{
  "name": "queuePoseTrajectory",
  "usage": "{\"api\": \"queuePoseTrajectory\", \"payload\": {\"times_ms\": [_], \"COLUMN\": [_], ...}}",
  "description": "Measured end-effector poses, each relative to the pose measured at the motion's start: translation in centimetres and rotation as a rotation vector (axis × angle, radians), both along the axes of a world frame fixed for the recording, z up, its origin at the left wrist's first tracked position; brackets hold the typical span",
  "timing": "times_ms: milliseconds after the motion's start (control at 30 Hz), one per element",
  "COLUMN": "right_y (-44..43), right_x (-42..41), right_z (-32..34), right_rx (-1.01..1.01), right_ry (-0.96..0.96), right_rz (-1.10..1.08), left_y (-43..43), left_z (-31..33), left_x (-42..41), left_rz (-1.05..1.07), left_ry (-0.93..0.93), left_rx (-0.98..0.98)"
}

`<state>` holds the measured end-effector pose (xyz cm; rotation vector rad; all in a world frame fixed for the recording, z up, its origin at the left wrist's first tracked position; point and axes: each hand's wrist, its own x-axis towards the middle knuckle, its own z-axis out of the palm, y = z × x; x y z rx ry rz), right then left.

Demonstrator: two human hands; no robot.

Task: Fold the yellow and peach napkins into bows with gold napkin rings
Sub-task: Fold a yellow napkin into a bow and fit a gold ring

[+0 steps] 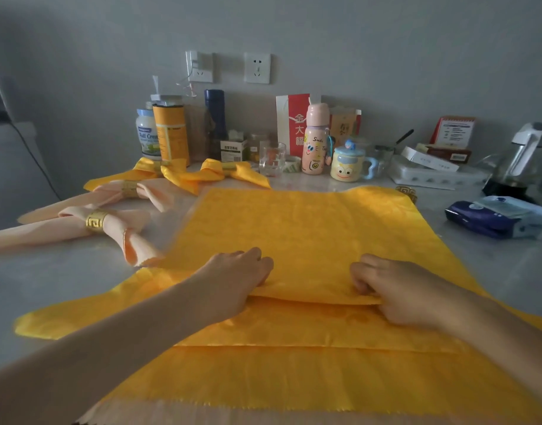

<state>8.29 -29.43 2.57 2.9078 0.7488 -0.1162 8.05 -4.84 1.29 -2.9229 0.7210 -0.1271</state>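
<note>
A large yellow napkin [303, 234] lies spread on the table in front of me, with a folded layer whose edge runs across its middle. My left hand [239, 277] and my right hand [395, 289] both pinch that folded edge, fingers curled over it. Under the yellow cloth's near edge a peach napkin [202, 412] shows. At the left lie two finished peach bows [79, 222] [122, 191], each in a gold ring [97, 221]. Behind them sit two yellow bows [147, 173] [230, 173]. A loose gold ring [406, 191] lies by the napkin's far right corner.
Along the wall stand jars, a yellow canister [171, 133], a glass [272, 159], a pink bottle [315, 142] and a cartoon mug [349, 164]. At the right are a white tray [432, 176], a blue tissue pack [493, 219] and a blender [521, 161].
</note>
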Motion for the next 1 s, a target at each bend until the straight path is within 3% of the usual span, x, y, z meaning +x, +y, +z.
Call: {"api": "queuePoseTrajectory", "payload": {"times_ms": [167, 267, 333, 400, 467, 600, 767, 900, 1000], "right_y": [0.5, 0.7, 1.6, 3.4, 5.4, 5.8, 1.8, -1.5, -2.5], "right_x": [-0.9, -0.8, -0.4, -0.1, -0.3, -0.2, 0.6, 0.2, -0.2], "right_z": [2.2, 3.3, 2.5, 0.4, -2.0, -4.3, -3.7, -3.0, -2.2], "right_rx": [-0.134, -0.053, 0.121, 0.285, 0.329, 0.244, 0.19, 0.312, 0.461], "right_ry": [0.362, 0.359, 0.075, -0.167, -0.137, 0.053, 0.17, 0.214, 0.256], "right_rz": [-0.114, -0.165, -0.142, -0.052, 0.042, -0.035, -0.042, -0.051, -0.095], "left_y": [-1.0, -1.7, -2.2, -2.9, -3.8, -3.9, -2.3, 0.7, 1.7], "left_z": [2.0, 2.6, 1.8, -0.1, -1.9, -4.1, -3.4, -2.6, -1.3], "left_x": [-1.3, -1.0, -0.9, -1.3, -2.0, -2.0, -1.3, 0.0, -0.1], "left_rz": [0.129, 0.284, 0.309, 0.219, 0.144, 0.285, 0.174, 0.13, 0.138], "left_ry": [0.35, 0.431, 0.278, -0.041, -0.156, 0.171, 0.274, 0.459, 0.451], "left_rx": [0.195, 0.11, -0.038, -0.149, -0.245, -0.208, -0.241, -0.323, -0.29]}}
